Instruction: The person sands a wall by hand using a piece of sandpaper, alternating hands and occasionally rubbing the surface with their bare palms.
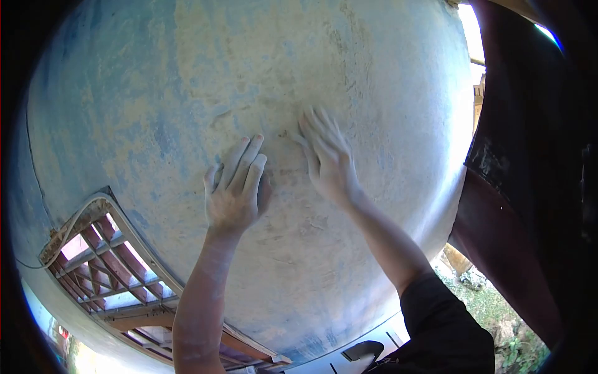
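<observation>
A worn blue and cream plastered wall point(156, 93) fills most of the view. My left hand point(235, 187) lies flat against it, fingers together and pointing up, dusted white. My right hand point(327, 159) presses the wall just to the right, fingers spread and blurred. Neither hand holds anything. Both forearms reach up from the bottom, and the right one comes out of a black sleeve point(445, 324).
A window with a reddish metal grille point(109, 268) sits low on the left. A dark brown and black panel point(529, 187) stands along the wall's right edge. Ground with green plants point(498, 305) shows at the lower right.
</observation>
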### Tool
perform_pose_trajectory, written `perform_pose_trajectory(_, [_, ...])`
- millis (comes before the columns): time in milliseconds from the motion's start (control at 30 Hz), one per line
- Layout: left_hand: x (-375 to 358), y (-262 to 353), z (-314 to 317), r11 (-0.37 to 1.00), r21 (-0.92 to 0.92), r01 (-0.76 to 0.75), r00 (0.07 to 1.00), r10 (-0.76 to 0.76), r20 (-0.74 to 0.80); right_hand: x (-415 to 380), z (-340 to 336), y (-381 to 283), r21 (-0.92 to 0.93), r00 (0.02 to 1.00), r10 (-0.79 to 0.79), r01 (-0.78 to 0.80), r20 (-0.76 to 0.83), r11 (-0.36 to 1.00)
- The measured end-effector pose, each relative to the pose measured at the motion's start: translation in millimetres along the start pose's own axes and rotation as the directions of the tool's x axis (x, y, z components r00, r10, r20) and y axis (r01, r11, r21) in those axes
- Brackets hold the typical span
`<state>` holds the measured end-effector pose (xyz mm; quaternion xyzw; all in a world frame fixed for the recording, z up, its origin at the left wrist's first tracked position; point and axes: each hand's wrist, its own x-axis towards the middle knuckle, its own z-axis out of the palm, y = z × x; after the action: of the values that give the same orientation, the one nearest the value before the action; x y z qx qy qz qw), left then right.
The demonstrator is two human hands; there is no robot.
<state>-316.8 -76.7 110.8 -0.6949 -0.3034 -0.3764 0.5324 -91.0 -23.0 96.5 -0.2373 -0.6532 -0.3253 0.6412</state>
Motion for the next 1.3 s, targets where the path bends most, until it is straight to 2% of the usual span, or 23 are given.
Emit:
perform_pose_trajectory(100, [0.8, 0.5, 1.0, 1.0, 0.021, 0.008, 1.0, -0.008, 0.005, 81.5, 19.7, 26.1, -0.009, 0.992, -0.057, 0.056, -0.114, 0.998])
perform_pose_trajectory(200, [3.7, -3.2, -5.2, 0.998, 0.036, 0.042, 0.998, -0.044, 0.041, 133.8, 13.9, 34.7, 0.046, 0.994, -0.046, 0.051, -0.094, 0.998])
perform_pose_trajectory(300, [12.6, -8.4, -7.9, 0.995, 0.044, 0.094, 0.993, -0.097, 0.062, 108.4, 13.1, 19.1, 0.039, 0.996, -0.014, 0.017, -0.091, 0.999])
perform_pose_trajectory(433, [38.8, -28.5, -13.5, 0.986, 0.124, 0.112, 0.992, -0.117, 0.037, 18.0, -10.7, 8.1, -0.022, 0.998, -0.042, 0.043, 0.051, 0.999])
perform_pose_trajectory(567, [59.7, -29.2, -10.0, 0.972, 0.18, 0.149, 0.988, -0.155, 0.021, 12.0, -8.8, 15.9, 0.023, 0.999, -0.032, 0.031, 0.036, 0.999])
perform_pose_trajectory(633, [63.4, -26.3, -5.2, 0.98, 0.118, 0.162, 0.986, -0.164, 0.007, 59.4, 3.9, 18.8, -0.062, 0.995, -0.093, 0.091, -0.024, 0.994])
perform_pose_trajectory(700, [62.9, -25.1, -4.8, 0.973, 0.136, 0.185, 0.982, -0.19, 0.024, 115.7, 23.0, 31.0, -0.081, 0.981, -0.172, 0.165, -0.091, 0.983])
perform_pose_trajectory(767, [64.5, -21.9, -5.4, 0.967, 0.15, 0.204, 0.976, -0.214, 0.049, 158.0, 30.5, 40.9, -0.069, 0.967, -0.238, 0.232, -0.094, 0.97])
perform_pose_trajectory(867, [66.3, -22.0, -7.6, 0.96, 0.186, 0.209, 0.973, -0.223, 0.062, 168.6, 16.3, 35.7, -0.013, 0.98, -0.194, 0.194, -0.036, 0.981])
perform_pose_trajectory(1000, [60.7, -22.7, -5.9, 0.965, 0.168, 0.201, 0.977, -0.211, 0.043, 105.1, 12.8, 33.5, -0.008, 0.992, -0.127, 0.128, 0.021, 0.992])
perform_pose_trajectory(1033, [60.2, -23.2, -4.8, 0.968, 0.148, 0.201, 0.978, -0.208, 0.03, 72.8, 11.7, 30.6, 0.005, 0.995, -0.093, 0.093, 0.045, 0.996])
perform_pose_trajectory(1100, [57.2, -22.8, -1.2, 0.968, 0.162, 0.19, 0.981, -0.194, 0.009, 5.2, 3.2, 22.3, -0.051, 0.987, -0.14, 0.144, 0.079, 0.988])
perform_pose_trajectory(1167, [52.8, -21.8, -1.0, 0.967, 0.171, 0.186, 0.982, -0.189, 0.0, -75.0, -5.2, 6.2, 0.032, 0.994, -0.055, 0.053, 0.091, 0.998])
perform_pose_trajectory(1200, [52.1, -21.0, -1.1, 0.967, 0.175, 0.185, 0.982, -0.186, -0.014, -111.4, -14.9, -2.1, 0.025, 0.989, -0.036, 0.033, 0.146, 0.999])
perform_pose_trajectory(1233, [52.3, -20.8, -0.9, 0.966, 0.18, 0.183, 0.983, -0.181, -0.031, -131.2, -21.5, -6.1, 0.018, 0.98, -0.018, 0.014, 0.197, 1.0])
perform_pose_trajectory(1300, [48.6, -20.8, 2.4, 0.971, 0.158, 0.178, 0.984, -0.175, -0.033, -125.4, -18.9, -0.8, 0.006, 0.985, -0.025, 0.024, 0.168, 1.0])
